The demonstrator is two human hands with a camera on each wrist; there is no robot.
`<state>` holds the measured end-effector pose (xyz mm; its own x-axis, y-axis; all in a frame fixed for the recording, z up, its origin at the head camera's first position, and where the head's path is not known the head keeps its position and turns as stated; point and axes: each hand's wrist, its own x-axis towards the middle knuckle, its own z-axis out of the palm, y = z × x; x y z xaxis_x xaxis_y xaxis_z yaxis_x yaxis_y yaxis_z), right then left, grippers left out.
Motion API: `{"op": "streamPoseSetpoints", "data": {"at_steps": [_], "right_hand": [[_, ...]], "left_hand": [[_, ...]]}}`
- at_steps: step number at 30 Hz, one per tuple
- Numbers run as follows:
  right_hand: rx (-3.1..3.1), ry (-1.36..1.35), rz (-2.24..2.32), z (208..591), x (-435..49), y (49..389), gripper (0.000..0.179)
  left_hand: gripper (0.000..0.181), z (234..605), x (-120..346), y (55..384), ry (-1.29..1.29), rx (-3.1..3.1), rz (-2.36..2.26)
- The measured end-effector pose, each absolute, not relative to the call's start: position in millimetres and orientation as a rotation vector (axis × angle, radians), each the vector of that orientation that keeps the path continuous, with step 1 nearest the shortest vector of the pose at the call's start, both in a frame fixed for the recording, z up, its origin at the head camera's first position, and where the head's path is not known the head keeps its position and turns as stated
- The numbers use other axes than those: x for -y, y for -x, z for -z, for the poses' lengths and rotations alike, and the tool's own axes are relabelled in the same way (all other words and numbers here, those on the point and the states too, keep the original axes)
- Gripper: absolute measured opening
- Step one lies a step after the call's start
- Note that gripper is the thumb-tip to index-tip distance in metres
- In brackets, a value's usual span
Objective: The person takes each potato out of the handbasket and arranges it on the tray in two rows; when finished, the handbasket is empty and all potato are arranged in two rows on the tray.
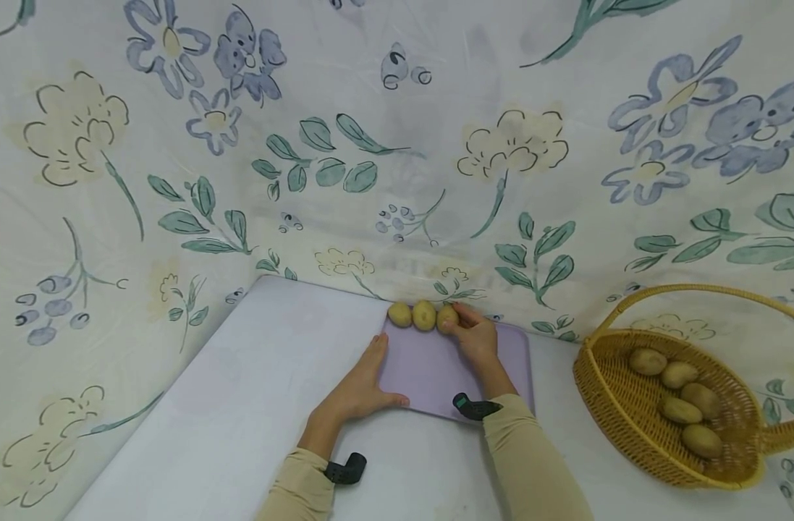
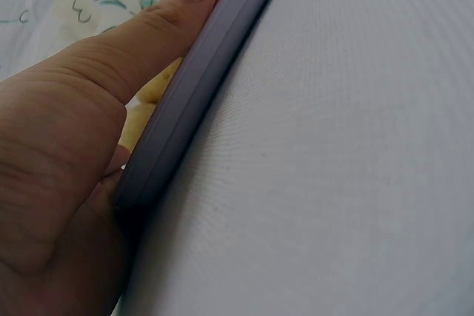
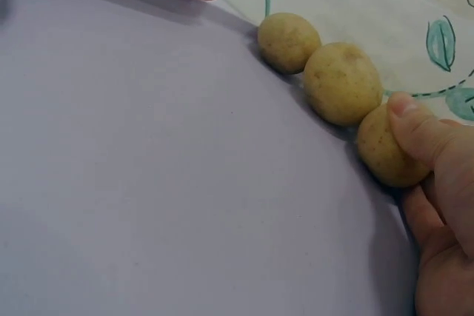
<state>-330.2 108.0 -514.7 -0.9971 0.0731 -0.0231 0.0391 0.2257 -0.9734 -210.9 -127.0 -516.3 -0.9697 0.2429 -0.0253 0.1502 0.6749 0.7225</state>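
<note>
Right hand (image 1: pixel 478 341) pinches the rightmost of three potatoes (image 1: pixel 445 319) along the far edge of the tray (image 1: pixel 428 367); left hand (image 1: pixel 360 385), fingers extended, touches its rim. Placing appears underway; release seems called for next.

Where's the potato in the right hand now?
In the head view, the held potato, gripped by the right hand, is the rightmost of three in a row along the far edge of the purple tray, beside the middle potato.

8+ potatoes (image 1: pixel 425 316), 1 tray (image 1: pixel 429 369), 1 basket (image 1: pixel 605 409)
</note>
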Motion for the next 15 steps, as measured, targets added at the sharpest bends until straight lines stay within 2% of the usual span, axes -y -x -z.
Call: {"op": "streamPoseSetpoints", "data": {"at_steps": [15], "right_hand": [[2.447, 0.007, -1.937, 516.1, -108.5, 332.3, 0.059]], "left_hand": [[0.132, 515.5, 127.9, 212.6, -0.334, -2.768, -1.174]]}}
